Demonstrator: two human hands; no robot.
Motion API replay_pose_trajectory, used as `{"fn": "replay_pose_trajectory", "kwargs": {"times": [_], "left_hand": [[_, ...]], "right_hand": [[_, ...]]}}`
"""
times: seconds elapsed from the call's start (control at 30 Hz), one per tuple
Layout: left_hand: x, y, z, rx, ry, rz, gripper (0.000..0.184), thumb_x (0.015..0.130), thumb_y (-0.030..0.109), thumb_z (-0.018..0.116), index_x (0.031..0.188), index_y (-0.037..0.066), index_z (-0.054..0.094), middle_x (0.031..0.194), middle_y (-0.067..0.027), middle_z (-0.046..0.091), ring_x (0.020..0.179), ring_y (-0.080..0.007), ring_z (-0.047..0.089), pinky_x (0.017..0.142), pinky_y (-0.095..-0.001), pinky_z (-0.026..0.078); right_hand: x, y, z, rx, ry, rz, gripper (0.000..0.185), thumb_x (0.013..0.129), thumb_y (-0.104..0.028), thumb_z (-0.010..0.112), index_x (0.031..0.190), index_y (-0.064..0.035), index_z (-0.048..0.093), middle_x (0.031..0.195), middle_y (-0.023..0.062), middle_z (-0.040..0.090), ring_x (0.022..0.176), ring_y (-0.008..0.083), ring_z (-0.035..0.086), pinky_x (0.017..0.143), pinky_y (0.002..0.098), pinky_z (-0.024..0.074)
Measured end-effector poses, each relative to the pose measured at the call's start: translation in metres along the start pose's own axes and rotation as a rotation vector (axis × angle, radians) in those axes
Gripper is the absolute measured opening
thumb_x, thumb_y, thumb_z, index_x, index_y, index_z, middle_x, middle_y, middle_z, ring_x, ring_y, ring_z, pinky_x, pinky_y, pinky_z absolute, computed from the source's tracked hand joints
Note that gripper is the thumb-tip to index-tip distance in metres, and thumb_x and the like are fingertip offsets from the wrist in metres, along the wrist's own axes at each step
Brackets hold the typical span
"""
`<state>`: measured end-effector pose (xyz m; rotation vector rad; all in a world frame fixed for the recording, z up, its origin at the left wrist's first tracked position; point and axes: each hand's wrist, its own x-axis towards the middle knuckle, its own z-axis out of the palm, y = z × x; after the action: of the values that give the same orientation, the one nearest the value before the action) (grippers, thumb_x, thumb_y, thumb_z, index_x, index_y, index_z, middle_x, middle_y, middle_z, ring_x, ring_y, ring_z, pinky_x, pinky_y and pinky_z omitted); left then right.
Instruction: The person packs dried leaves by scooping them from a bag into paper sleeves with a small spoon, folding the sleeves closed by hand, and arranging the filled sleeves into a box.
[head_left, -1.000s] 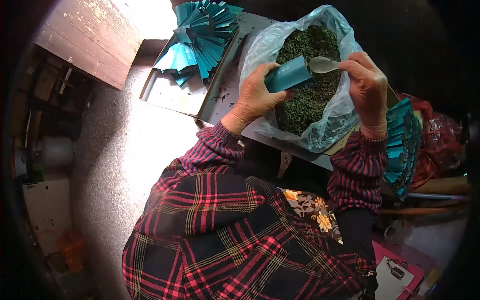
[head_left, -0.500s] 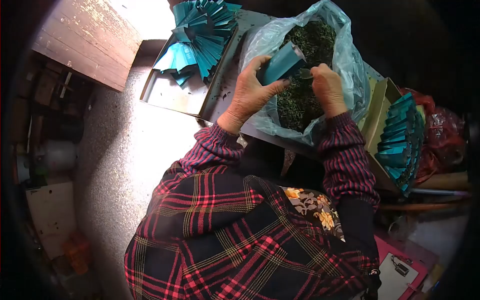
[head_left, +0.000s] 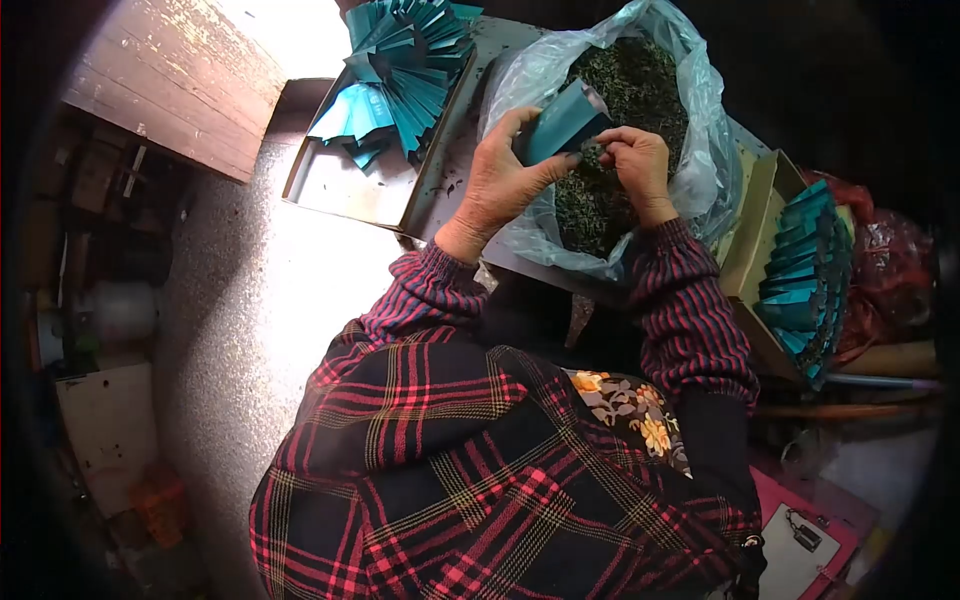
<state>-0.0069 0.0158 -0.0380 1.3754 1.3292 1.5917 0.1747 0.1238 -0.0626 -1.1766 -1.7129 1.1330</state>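
My left hand point(head_left: 510, 178) is wrapped round a teal packet point(head_left: 564, 122), held tilted with its open end up and to the right. Below the packet lies a clear plastic bag point(head_left: 708, 120) full of dark green dried leaves point(head_left: 640, 85). My right hand point(head_left: 638, 165) is closed in a pinch beside the packet's lower right edge, over the leaves. The spoon's handle is hidden in its fingers and its bowl cannot be made out.
Fanned teal packets point(head_left: 410, 85) stand in a shallow box point(head_left: 345, 205) at the upper left. On the right another box point(head_left: 750, 235) holds more teal packets point(head_left: 805, 270), beside red plastic bags point(head_left: 885, 265). A wooden surface point(head_left: 180, 80) is at the upper left.
My right hand has moved left and down from the bag's right side to beside the packet, and the spoon's bowl is no longer visible. The packet has tilted more upright. The bag's rim has shifted.
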Motion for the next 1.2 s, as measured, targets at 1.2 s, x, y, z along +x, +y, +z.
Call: {"fn": "replay_pose_trajectory", "kwargs": {"times": [1.2], "left_hand": [[0.007,0.007,0.012,0.217,0.004,0.086,0.062,0.064,0.022,0.084,0.115,0.003,0.055,0.103,-0.0139,0.063,0.096,-0.0233,0.062,0.086,-0.0328,0.048]], "right_hand": [[-0.028,-0.156,-0.054,-0.71,-0.095,-0.969,0.018,0.073,0.015,0.056,0.083,0.0026,0.063,0.08,0.0124,0.061,0.072,0.0256,0.065,0.062,0.0299,0.05]]}}
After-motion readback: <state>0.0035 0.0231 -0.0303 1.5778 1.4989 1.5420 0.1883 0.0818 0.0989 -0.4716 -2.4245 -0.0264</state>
